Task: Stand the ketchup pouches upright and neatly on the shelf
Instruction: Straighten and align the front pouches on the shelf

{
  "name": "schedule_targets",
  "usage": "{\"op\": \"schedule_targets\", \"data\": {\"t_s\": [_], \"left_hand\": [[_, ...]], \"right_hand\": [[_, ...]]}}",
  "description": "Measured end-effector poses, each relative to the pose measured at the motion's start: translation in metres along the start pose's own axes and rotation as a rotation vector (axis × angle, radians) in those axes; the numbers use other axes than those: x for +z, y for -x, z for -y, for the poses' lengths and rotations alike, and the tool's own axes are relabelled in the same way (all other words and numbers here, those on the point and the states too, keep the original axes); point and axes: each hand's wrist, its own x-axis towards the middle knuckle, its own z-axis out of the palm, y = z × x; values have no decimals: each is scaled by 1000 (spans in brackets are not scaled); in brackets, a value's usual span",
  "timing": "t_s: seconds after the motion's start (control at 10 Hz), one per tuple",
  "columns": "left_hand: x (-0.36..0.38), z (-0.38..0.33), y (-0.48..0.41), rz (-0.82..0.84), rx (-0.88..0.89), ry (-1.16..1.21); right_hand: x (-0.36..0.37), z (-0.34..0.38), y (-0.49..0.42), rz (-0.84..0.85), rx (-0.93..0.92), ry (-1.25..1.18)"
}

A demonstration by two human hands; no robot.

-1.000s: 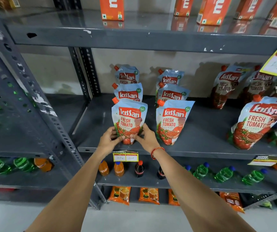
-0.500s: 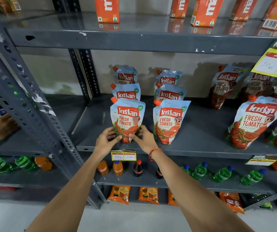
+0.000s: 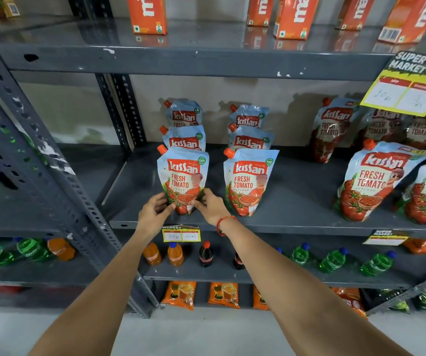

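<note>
Two rows of blue-and-red ketchup pouches stand upright on the grey shelf (image 3: 296, 209). The front pouch of the left row (image 3: 183, 176) stands near the shelf's front edge; my left hand (image 3: 154, 211) grips its lower left corner and my right hand (image 3: 210, 205) its lower right corner. The front pouch of the right row (image 3: 249, 179) stands beside it, untouched. Two more pouches stand behind each front one. To the right, larger pouches (image 3: 371, 178) lean against one another, and others (image 3: 331, 129) lean at the back wall.
Orange juice cartons (image 3: 147, 14) stand on the shelf above. A yellow price card (image 3: 407, 88) hangs at upper right and a small price tag (image 3: 181, 233) sits under my hands. Drink bottles (image 3: 176, 254) fill the shelf below. A perforated upright (image 3: 52, 176) stands at left.
Both hands have stayed on the bottom of the front left pouch, shifting only slightly. The camera view has drifted a little. A hand seen at far left half a second ago is gone.
</note>
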Motion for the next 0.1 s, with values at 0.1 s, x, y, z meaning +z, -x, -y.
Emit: {"op": "schedule_targets", "data": {"t_s": [0.1], "left_hand": [[2, -9, 8, -137, 52, -18]], "right_hand": [[-3, 1, 8, -38, -25, 36]]}}
